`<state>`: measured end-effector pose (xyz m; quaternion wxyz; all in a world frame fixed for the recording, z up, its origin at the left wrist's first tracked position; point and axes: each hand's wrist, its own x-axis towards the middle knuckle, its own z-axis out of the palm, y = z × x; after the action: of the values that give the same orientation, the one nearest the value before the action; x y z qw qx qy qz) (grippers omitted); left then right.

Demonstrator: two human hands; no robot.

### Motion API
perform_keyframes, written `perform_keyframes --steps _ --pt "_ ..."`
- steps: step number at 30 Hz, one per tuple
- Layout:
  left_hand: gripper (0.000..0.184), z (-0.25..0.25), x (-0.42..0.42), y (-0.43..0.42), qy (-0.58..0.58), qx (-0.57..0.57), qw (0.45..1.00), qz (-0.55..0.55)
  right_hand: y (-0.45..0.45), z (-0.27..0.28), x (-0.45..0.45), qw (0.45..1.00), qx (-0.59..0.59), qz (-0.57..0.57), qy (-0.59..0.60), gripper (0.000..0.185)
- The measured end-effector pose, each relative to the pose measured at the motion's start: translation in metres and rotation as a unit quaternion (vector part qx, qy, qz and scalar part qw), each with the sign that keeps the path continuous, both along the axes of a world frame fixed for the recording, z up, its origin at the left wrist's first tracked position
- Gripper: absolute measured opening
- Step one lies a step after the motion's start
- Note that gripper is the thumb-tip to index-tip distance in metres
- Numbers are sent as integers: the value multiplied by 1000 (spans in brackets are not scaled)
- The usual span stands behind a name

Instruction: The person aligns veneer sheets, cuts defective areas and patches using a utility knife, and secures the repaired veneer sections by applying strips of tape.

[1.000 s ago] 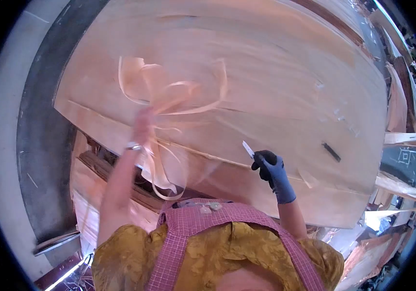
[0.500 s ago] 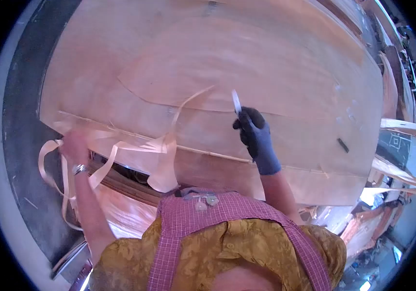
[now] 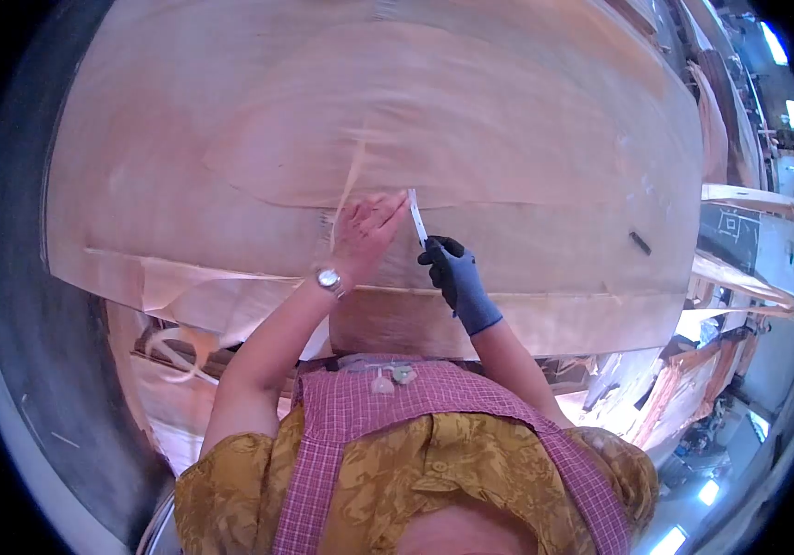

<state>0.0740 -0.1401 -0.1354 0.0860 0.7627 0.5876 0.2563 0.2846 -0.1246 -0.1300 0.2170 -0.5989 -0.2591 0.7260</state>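
A large thin wood veneer sheet (image 3: 508, 157) spreads out before me. My left hand (image 3: 366, 231), bare and with a watch at the wrist, lies on it with fingers stretched out. A narrow veneer strip (image 3: 353, 176) runs up from beside that hand. In its dark and blue glove, my right hand (image 3: 450, 268) is closed round a knife (image 3: 417, 217), whose thin pale blade points away from me. The blade's tip is close by my left fingertips; whether they touch I cannot tell. Along a torn line (image 3: 286, 203) the sheet's surface is split.
A small dark bar (image 3: 639, 242) lies on the sheet at the right. Curled veneer strips (image 3: 179, 356) hang below the near left edge. Wood pieces (image 3: 758, 203) stand at the right. A dark surface (image 3: 36, 277) borders the left side.
My left hand has moved from the loose strips at the left edge to the middle of the sheet. The strips have dropped nearer the edge. My right hand with the knife has come slightly nearer and left.
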Motion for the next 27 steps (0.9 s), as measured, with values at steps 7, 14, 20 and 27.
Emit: perform_keyframes --steps 7,14,20,27 --pt "43 -22 10 19 64 -44 997 -21 4 -19 11 999 -9 34 -16 22" --pt "42 -18 15 6 134 -8 989 -61 9 -18 15 990 56 119 -44 21" --pt "41 -32 19 9 132 22 989 -57 70 -4 40 708 400 409 -414 18" --pt "45 -4 6 142 67 -50 995 -45 271 32 -7 898 374 181 -147 19"
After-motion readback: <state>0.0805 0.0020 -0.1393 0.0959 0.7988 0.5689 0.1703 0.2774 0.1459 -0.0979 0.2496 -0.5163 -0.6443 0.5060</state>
